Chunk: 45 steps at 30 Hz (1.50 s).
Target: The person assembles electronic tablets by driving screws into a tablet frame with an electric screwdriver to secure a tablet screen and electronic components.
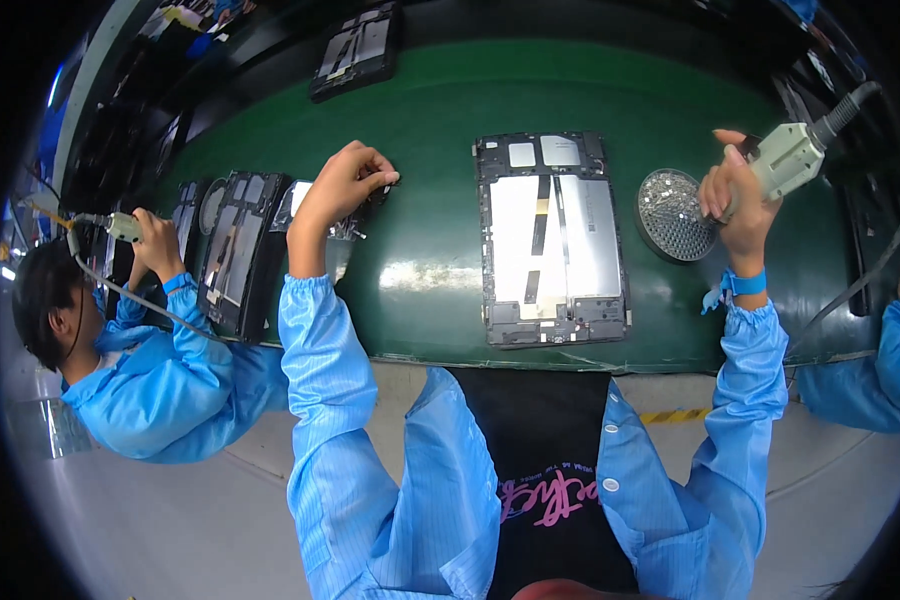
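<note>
Over the surface (430,225), the right hand (742,210) wraps round a pale tool (790,163); the left hand (345,185) is bunched, pinching what, I cannot tell. Between them lies an open tablet (515,225), by a round dish (645,230).

Left grip (350,185) to opened tablet (568,240): wide free strip of tabletop (435,230), passable
Tablet to round dish (675,214): narrow gap, tight
Dish's right edge: overlapped by right grip (740,205); pale power tool (792,160) beside it, obstructing
Far left: dark devices (238,240) in way
Beyond tablet: open tabletop
</note>
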Motion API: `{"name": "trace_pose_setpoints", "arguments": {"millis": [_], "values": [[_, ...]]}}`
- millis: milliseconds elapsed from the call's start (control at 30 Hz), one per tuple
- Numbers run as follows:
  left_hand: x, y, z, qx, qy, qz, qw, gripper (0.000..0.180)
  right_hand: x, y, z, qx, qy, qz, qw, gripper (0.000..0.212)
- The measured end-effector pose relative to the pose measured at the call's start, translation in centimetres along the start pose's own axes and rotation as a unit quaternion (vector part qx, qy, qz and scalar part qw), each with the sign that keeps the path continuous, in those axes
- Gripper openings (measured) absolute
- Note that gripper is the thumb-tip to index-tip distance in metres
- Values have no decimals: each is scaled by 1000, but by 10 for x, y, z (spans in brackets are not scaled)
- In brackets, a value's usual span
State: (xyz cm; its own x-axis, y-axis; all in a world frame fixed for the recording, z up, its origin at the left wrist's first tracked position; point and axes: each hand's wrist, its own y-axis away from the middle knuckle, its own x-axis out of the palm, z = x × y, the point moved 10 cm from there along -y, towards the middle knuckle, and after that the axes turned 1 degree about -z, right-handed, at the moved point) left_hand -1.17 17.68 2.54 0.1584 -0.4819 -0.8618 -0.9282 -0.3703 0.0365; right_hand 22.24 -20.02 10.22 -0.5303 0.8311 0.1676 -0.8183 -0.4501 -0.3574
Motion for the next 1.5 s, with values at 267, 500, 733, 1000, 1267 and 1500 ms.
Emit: {"name": "trace_pose_setpoints", "arguments": {"millis": [267,500,733,1000,1267,1500], "values": [[-51,30,-19,14,28,-181,983,13,-5,0,0,2,1,-2,1000,26],[-67,38,-46,93,56,-284,953,9,0,1,0,5,-2,7,1000,25],[-26,-8,-112,145,65,-290,944,10,-4,4,0,-4,-16,9,1000,25],[21,-24,-80,104,333,-223,910,17,-3,6,1,3,-21,3,1000,24],[38,-43,-73,41,353,-125,926,26,-4,8,-1,-10,-21,7,1000,25],[42,-44,-78,31,328,-110,938,30,-6,12,0,-18,-24,7,1000,25]]}}
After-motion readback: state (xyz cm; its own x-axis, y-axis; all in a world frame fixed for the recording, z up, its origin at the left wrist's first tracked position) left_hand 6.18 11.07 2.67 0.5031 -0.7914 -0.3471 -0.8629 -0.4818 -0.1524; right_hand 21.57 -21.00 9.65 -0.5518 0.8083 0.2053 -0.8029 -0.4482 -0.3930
